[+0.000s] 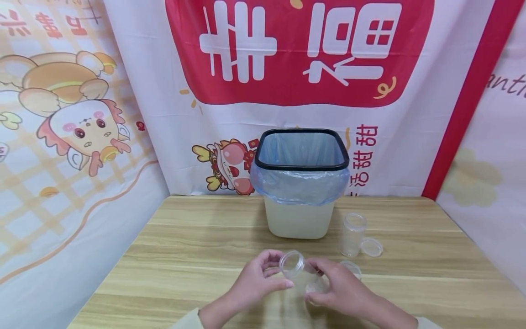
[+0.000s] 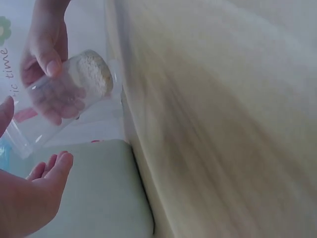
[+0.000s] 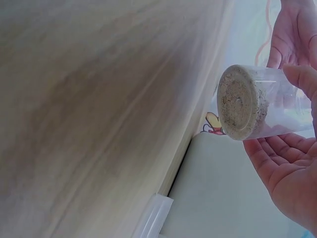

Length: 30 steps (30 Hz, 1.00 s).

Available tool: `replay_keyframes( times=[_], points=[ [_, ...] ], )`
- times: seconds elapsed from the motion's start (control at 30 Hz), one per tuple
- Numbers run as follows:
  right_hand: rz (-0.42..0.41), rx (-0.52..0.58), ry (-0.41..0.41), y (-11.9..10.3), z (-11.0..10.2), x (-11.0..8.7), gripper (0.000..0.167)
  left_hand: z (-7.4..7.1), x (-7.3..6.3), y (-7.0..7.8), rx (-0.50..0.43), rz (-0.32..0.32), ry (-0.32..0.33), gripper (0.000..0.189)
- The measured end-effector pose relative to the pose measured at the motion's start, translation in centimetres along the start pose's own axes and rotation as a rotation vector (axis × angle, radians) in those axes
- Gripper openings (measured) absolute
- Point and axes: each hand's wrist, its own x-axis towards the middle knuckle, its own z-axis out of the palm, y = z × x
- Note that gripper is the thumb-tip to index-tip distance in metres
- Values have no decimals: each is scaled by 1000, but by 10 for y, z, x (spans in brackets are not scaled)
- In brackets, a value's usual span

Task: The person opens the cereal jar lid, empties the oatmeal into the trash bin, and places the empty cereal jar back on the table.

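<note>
My right hand [image 1: 343, 285] grips a clear plastic jar [image 1: 297, 274] around its side, thumb on one side and fingers on the other. The jar is tilted, its uncovered mouth toward my left hand. Pale, crumbly powder [image 3: 237, 101] lies at its bottom, plain in the right wrist view. Beside the mouth, my left hand [image 1: 260, 278] is held with fingers loosely extended and thumb apart. In the left wrist view its fingers [image 2: 62, 166] are close under the rim. A clear round lid [image 1: 352, 269] lies on the table, partly hidden behind my right hand.
A pale bin [image 1: 300, 219] with a black rim and a bluish bag liner stands at the table's back. To its right are a second clear jar [image 1: 352, 235], upright, and another round lid [image 1: 371, 247]. Printed cloths hang around the wooden table [image 1: 197, 242].
</note>
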Motion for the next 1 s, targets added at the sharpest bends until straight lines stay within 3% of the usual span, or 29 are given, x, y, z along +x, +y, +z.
replay_keyframes(
  times=[0.17,0.43,0.5,0.73,0.83,1.0],
  points=[
    [2,10,25,2,-7,-1,52,-12,6,11,158,79,28,58],
    [-37,-2,72,5,-14,-5,54,-32,19,41,334,211,134,51],
    [-46,7,77,5,-15,-6,54,-37,23,49,374,281,161,50],
    [-24,16,69,4,-19,-8,53,-58,43,81,490,613,233,45],
    [-23,5,77,4,-19,-9,53,-65,53,96,550,681,263,44],
    [-23,8,82,5,-18,-12,54,-74,73,113,632,728,292,42]
  ],
)
